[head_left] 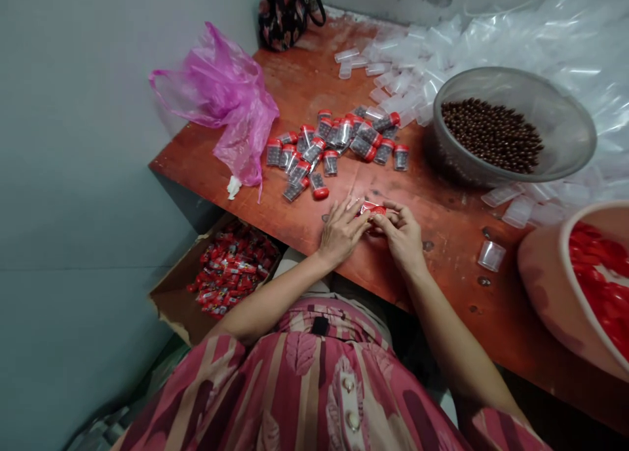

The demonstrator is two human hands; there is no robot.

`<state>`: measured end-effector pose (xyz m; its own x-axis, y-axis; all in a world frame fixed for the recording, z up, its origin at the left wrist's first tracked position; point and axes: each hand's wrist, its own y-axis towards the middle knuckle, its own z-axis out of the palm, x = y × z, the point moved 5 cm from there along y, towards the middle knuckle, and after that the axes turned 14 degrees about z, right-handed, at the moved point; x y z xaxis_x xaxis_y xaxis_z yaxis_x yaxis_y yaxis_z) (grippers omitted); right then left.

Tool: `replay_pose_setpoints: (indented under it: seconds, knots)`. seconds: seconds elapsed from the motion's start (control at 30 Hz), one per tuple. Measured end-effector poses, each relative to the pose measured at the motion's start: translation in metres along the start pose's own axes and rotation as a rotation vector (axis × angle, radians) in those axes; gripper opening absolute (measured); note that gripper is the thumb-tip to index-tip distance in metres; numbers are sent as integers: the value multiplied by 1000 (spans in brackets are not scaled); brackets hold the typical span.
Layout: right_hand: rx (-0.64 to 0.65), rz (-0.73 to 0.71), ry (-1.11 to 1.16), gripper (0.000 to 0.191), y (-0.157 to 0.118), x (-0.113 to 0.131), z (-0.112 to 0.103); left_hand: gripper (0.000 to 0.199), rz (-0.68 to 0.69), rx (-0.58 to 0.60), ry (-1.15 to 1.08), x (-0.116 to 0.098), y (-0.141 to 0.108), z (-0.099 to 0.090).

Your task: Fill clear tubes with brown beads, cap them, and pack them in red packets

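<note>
Near the table's front edge, my left hand (341,233) and my right hand (405,240) meet at a small red printed wrapper (372,208) with clear plastic at its left end. My right thumb and fingers pinch its right side. The left fingers are bent over its left end, pressed against it. Whether a jar is inside the wrapper is hidden by my fingers. Just beyond my hands lies a loose group of small clear jars (330,164) with red caps and dark balls inside, some upright and some on their sides.
A grey basin (570,159) holds brown balls, with clear empty jars (407,84) heaped behind it. At right stands a pink tub (545,274) of red caps; one empty jar (491,255) lies beside it. A pink bag (226,84) and a carton (170,300) of wrapped red pieces are at left.
</note>
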<state>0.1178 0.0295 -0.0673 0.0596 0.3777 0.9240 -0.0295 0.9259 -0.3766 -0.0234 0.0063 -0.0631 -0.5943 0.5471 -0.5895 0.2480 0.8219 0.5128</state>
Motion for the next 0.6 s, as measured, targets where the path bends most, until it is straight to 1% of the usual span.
replay_pose_setpoints:
  seconds: [0.03,0.07,0.13,0.2,0.23,0.3,0.33,0.37,0.4,0.43,0.5,0.53,0.57,0.6]
  knots:
    - [2,-9,17,41,1,4,2,31,-37,-43,-95,-1,0,-3]
    - [5,-17,25,41,2,9,3,36,-104,-86,-211,-1,-1,-7]
    - [44,-14,5,41,2,18,6,45,-302,-139,-502,3,-3,-9]
    - [143,14,-74,44,3,24,12,48,-519,-117,-814,7,-7,-6]
    - [204,31,-131,46,4,27,16,48,-606,-95,-937,8,-8,-4]
    - [299,69,-261,47,12,30,21,48,-731,-79,-1075,10,-10,-2]
    - [303,82,-328,44,19,33,22,48,-775,-93,-1100,12,-11,-3]
    - [262,78,-401,39,28,38,20,48,-808,-117,-1106,13,-12,-4]
    - [160,48,-486,33,40,45,15,47,-833,-145,-1103,14,-12,-6]
    - [20,0,-568,29,53,54,8,47,-852,-169,-1097,15,-13,-7]
    - [-319,-136,-723,26,78,75,-7,48,-880,-205,-1070,15,-14,-10]
    - [-405,-158,-750,26,91,83,-12,47,-895,-217,-1051,15,-14,-12]
    - [-459,-158,-764,29,105,87,-17,47,-913,-226,-1036,15,-15,-13]
    - [-484,-143,-757,32,118,90,-22,46,-931,-235,-1030,16,-16,-14]
